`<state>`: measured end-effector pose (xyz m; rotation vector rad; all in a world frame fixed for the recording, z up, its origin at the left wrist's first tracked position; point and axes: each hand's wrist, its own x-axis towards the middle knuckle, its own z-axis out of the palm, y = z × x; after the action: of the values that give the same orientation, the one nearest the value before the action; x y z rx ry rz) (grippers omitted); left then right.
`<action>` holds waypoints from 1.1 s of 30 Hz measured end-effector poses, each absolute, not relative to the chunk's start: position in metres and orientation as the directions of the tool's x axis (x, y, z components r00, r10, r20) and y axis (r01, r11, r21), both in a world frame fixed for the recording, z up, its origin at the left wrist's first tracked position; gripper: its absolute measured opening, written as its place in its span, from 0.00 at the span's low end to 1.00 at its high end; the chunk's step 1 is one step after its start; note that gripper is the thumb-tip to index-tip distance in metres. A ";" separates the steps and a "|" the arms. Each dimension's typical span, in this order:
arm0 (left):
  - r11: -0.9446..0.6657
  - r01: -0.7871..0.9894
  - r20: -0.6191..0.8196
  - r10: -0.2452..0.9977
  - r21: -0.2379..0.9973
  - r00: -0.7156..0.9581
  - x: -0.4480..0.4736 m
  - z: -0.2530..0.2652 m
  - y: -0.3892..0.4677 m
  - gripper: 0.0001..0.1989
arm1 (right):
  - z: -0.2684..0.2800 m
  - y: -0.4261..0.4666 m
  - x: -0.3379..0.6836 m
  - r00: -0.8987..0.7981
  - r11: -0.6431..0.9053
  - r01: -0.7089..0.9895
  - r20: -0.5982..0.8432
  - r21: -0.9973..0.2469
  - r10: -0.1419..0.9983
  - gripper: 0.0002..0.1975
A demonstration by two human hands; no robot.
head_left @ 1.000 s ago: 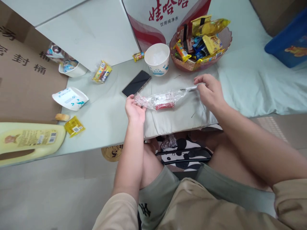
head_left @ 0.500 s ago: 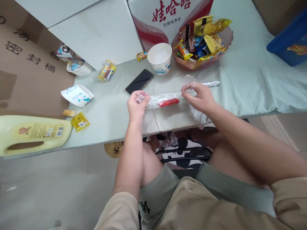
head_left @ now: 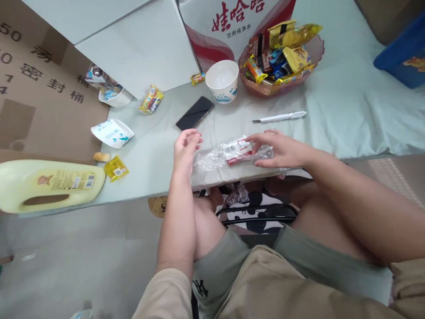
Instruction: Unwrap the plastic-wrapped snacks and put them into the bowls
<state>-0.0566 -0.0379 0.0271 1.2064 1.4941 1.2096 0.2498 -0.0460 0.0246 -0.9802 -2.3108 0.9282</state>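
A small red-and-white packet lies near the table's front edge, loosely wrapped in crumpled clear plastic film. Over the film's right end is my right hand, fingers spread and thumb apart, its fingertips at the packet's right side. My left hand hovers by the film's left end with loosely bent fingers and nothing in them. Behind the packet lies a white craft knife or pen-like tool with a thin dark tip. A dark phone rests beyond my left hand.
A white paper cup stands beside a pink bowl of wrapped snacks. At left are a tipped paper cup, yellow snack packets and a large pale-yellow bottle. Boxes stand along the back.
Both hands have let go of the film ends. The wrapped packet now lies on the table closer to the front edge, its white label facing up. The white tool is now fully uncovered.
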 end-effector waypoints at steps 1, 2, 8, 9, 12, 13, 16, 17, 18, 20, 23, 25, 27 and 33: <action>0.080 0.247 -0.054 0.992 0.966 -0.113 -0.057 0.029 -0.040 0.19 | 0.024 -0.047 0.249 -0.669 0.549 0.485 0.115 -0.681 0.734 0.25; 0.074 0.331 -0.065 0.997 0.941 -0.036 -0.056 0.031 -0.043 0.19 | 0.023 -0.048 0.248 -0.684 0.579 0.518 0.102 -0.630 0.723 0.20; 0.174 0.553 -0.303 0.941 0.815 0.150 -0.054 0.037 -0.061 0.10 | 0.025 -0.049 0.243 -0.711 0.721 0.463 0.268 -0.516 0.649 0.12; 0.210 0.516 -0.319 0.939 0.831 0.132 -0.054 0.038 -0.061 0.09 | 0.026 -0.049 0.243 -0.711 0.735 0.432 0.304 -0.524 0.634 0.13; 0.375 0.296 -0.412 0.908 0.879 0.073 -0.053 0.040 -0.057 0.11 | 0.030 -0.053 0.243 -0.730 0.750 0.370 0.329 -0.548 0.600 0.17; 0.450 0.220 -0.474 0.877 0.866 0.073 -0.053 0.041 -0.054 0.13 | 0.031 -0.054 0.242 -0.738 0.742 0.373 0.307 -0.556 0.601 0.18; 0.603 0.169 -0.622 0.776 0.780 0.102 -0.050 0.042 -0.046 0.15 | 0.034 -0.060 0.241 -0.717 0.665 0.473 0.186 -0.578 0.671 0.22; 0.610 0.217 -0.640 0.760 0.762 0.114 -0.049 0.042 -0.044 0.14 | 0.034 -0.062 0.241 -0.703 0.638 0.508 0.150 -0.579 0.695 0.24; 0.596 0.276 -0.644 0.755 0.754 0.125 -0.048 0.041 -0.043 0.11 | 0.034 -0.063 0.241 -0.701 0.624 0.524 0.122 -0.580 0.703 0.25; 0.541 0.371 -0.625 0.765 0.754 0.156 -0.046 0.041 -0.043 0.09 | 0.033 -0.063 0.241 -0.741 0.641 0.494 0.101 -0.588 0.664 0.25; 0.455 0.347 -0.530 0.833 0.820 0.160 -0.045 0.039 -0.043 0.05 | 0.028 -0.061 0.244 -0.805 0.703 0.399 0.143 -0.589 0.576 0.21; 0.401 0.260 -0.437 0.894 0.878 0.097 -0.044 0.036 -0.039 0.04 | 0.025 -0.059 0.244 -0.804 0.736 0.372 0.201 -0.565 0.560 0.20; 0.350 0.162 -0.355 0.935 0.923 0.001 -0.043 0.031 -0.033 0.04 | 0.025 -0.060 0.243 -0.774 0.755 0.382 0.261 -0.534 0.576 0.18; 0.236 -0.059 -0.243 0.937 0.970 -0.250 -0.042 0.014 -0.010 0.06 | 0.035 -0.065 0.233 -0.622 0.663 0.569 0.273 -0.486 0.734 0.33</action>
<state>-0.0420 -0.0104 0.0138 0.8718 1.4785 1.2184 0.2333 -0.0648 0.0346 -1.0154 -2.4291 0.4932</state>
